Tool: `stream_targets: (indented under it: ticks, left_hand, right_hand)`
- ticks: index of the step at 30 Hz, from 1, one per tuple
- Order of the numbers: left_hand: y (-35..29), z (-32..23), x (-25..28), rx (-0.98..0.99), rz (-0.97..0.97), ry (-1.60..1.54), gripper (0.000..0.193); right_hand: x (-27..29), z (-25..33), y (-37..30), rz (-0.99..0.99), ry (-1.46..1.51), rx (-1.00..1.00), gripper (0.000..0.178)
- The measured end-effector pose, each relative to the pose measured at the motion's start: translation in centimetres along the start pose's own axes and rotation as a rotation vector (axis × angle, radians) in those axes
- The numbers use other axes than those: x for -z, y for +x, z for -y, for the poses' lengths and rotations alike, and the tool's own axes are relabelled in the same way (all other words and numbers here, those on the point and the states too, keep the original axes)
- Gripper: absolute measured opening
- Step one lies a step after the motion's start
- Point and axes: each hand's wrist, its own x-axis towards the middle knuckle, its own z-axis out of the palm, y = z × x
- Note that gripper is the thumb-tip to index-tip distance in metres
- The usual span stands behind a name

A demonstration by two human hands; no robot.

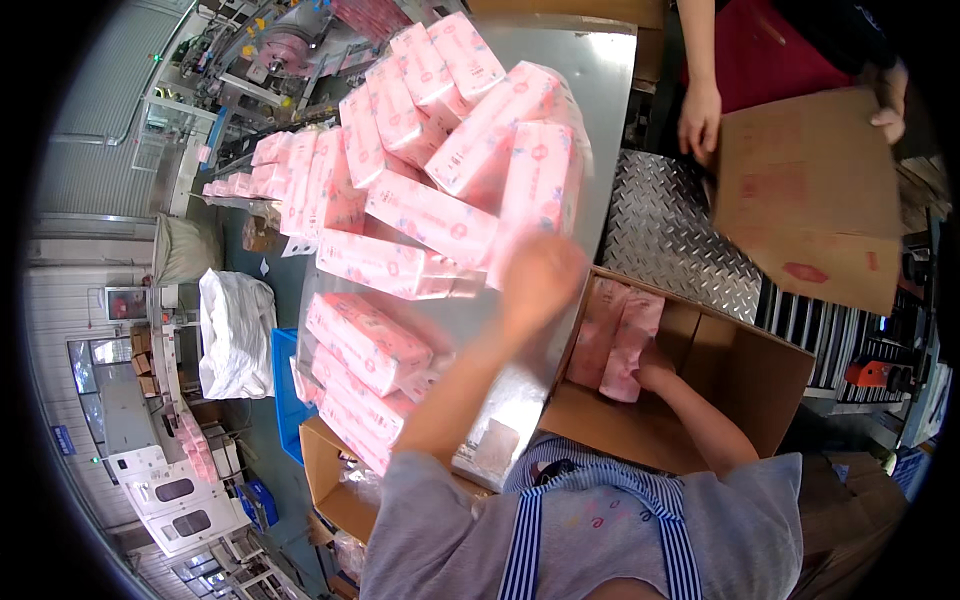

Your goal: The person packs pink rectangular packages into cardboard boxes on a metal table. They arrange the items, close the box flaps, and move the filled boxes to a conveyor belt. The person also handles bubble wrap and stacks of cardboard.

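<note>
Blue-and-white striped straps [522,548] cross the person's grey shirt [600,540], just behind both hands. Ahead of the shirt, the right hand [655,370] reaches down into an open brown carton [765,390]. Two pink-and-white wrapped packs [630,335] stand side by side in it, directly to the left of that hand, which touches the nearer one; its fingers are partly hidden, so I cannot tell how firmly they close. To the right of the hand, the carton's brown inner walls show.

Outside the carton, the left hand [545,278] is blurred over the near end of another pink pack [538,175]; whether it grips that pack, I cannot tell. Beyond and to the left of this hand, more pink packs [425,215] lie heaped on a metal table [608,90], with a further stack [365,345] nearer the left forearm. Below and left of the left hand, a second open carton [322,465] holds clear plastic [362,482], beside a blue crate [288,385]. Far ahead of the right hand, a co-worker's two hands [700,118] handle another brown carton [812,190].
</note>
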Motion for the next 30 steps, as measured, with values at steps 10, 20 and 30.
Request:
stream_targets:
  ticks: [10,20,30]
  left_hand:
    - [8.3,8.3,3.7,0.133,-0.228,0.726,0.085]
    - [1.6,15.4,12.8,0.681,-0.135,0.327,0.076]
    - [4.0,26.7,8.9,0.787,-0.331,-1.386,0.058]
  right_hand:
    - [17.1,23.8,6.4,-0.417,0.522,0.510,0.078]
    - [22.1,35.7,19.7,-0.272,0.136,0.662,0.056]
    - [22.2,36.5,15.0,0.150,0.708,0.286,0.070]
